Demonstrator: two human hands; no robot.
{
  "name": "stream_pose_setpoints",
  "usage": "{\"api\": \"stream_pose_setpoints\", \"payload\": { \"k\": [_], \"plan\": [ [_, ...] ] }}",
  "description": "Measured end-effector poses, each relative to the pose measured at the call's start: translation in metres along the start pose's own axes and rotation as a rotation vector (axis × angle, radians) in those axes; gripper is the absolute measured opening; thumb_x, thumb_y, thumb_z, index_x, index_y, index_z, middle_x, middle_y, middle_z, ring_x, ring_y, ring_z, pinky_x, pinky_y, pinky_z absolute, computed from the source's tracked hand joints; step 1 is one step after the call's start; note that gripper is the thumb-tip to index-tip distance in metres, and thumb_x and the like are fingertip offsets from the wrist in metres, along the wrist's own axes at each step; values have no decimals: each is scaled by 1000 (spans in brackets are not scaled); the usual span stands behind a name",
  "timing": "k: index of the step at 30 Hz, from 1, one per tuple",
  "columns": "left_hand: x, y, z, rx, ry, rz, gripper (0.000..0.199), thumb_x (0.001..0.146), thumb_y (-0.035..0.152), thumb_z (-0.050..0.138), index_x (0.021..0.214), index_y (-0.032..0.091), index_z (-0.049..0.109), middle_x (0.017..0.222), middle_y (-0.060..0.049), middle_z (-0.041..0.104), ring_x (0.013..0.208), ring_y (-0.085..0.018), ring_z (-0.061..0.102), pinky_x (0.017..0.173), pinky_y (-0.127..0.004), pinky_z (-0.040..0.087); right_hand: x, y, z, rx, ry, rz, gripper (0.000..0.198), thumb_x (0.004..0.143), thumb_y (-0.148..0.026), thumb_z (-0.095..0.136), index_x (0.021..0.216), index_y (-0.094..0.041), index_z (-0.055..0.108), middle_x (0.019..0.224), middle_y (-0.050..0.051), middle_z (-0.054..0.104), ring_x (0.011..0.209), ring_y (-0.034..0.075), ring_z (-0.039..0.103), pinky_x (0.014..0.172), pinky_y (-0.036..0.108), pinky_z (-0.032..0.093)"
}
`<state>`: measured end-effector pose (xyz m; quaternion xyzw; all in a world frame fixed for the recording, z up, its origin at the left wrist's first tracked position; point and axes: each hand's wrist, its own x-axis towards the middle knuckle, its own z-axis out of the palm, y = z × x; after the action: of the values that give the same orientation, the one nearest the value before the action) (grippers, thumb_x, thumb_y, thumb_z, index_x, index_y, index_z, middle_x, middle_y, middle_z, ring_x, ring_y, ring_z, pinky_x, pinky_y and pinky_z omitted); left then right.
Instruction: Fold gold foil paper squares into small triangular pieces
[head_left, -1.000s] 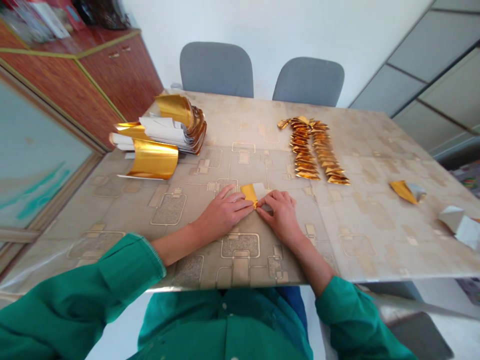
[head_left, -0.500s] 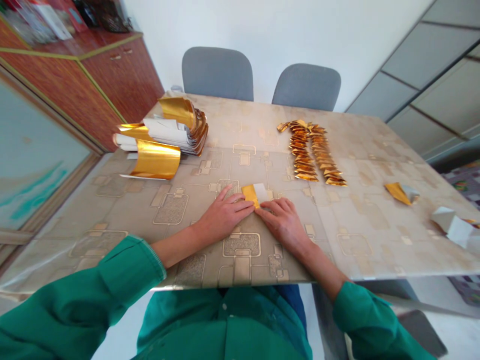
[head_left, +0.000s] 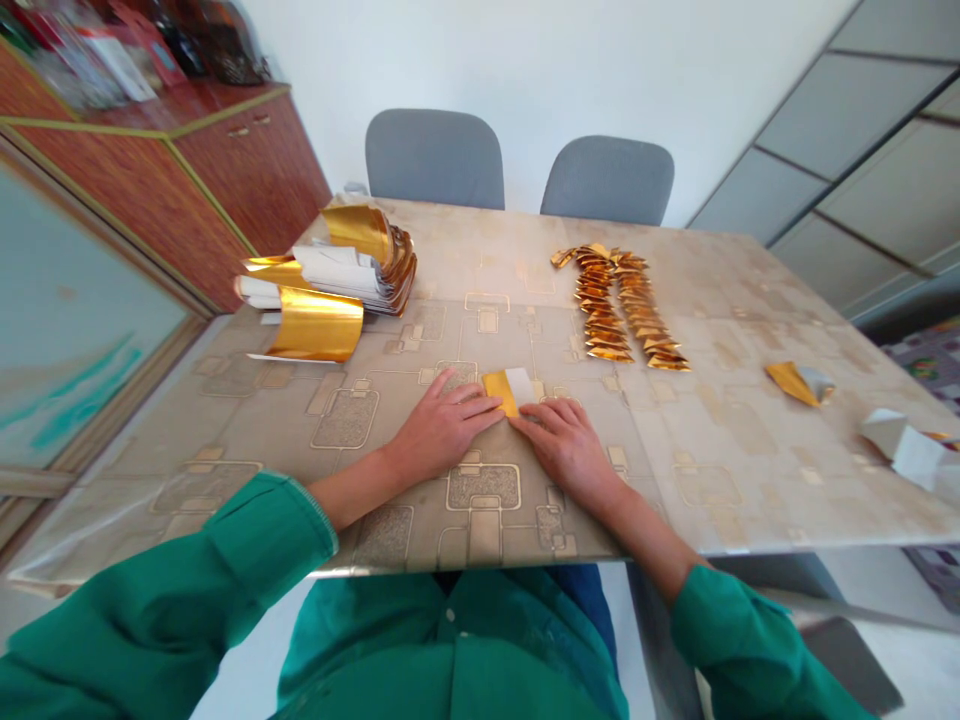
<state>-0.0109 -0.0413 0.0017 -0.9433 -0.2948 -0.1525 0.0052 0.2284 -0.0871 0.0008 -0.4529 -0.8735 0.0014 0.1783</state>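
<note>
L hand (head_left: 448,428) is pinning paper (head_left: 505,388), fingers spread, & R hand (head_left: 564,438) is lying flatter vs a sec ago, not pinching, prob. flattening a fold.

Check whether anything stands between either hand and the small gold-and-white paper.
Nothing visible does. The left hand touches the small paper, and the right hand's fingertips are at its near right corner. The stack of sheets and the folded gold pieces lie farther off, apart from both hands.
</note>
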Motion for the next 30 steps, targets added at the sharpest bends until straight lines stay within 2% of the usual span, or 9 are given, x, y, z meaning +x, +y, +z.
{"api": "stream_pose_setpoints", "payload": {
  "k": [8,13,16,20,25,30],
  "plan": [
    [-6,-5,-10,76,16,-60,33,95,15,52,123,26,65,138,-4,61,135,-32,48,114,-65,24,-6,1,1,63,27,-16,33,98,-15,49,125,-21,66,128,8,66,114,25,54,103,47,41],
    [-7,-6,-5,108,52,22,33,98,13,48,125,22,63,140,-6,59,132,-29,50,116,-59,25,-2,1,-1,107,15,4,33,96,-13,50,122,-21,68,126,9,66,111,26,55,99,48,45],
    [0,-3,1,88,103,117,30,100,15,46,126,19,62,131,-6,65,121,-23,56,115,-49,29,0,3,-2,145,24,10,33,94,-10,51,118,-21,69,123,10,68,109,26,56,97,47,47],
    [15,-5,5,89,88,163,20,100,21,53,114,18,67,114,-4,72,107,-20,59,106,-41,38,0,9,0,201,71,-10,30,94,-10,51,115,-21,70,120,10,69,107,25,58,94,48,48],
    [30,-12,5,81,106,195,13,98,22,57,100,21,70,96,0,73,96,-19,60,97,-37,41,1,16,0,322,112,-63,27,95,-12,51,111,-23,70,114,8,71,104,22,60,93,44,51],
    [33,-14,9,128,154,239,17,99,19,54,94,17,70,87,-4,71,89,-18,61,91,-36,44,4,18,-2,355,130,-89,24,96,-13,51,107,-22,70,111,8,72,102,21,61,90,41,53]
  ]
}}
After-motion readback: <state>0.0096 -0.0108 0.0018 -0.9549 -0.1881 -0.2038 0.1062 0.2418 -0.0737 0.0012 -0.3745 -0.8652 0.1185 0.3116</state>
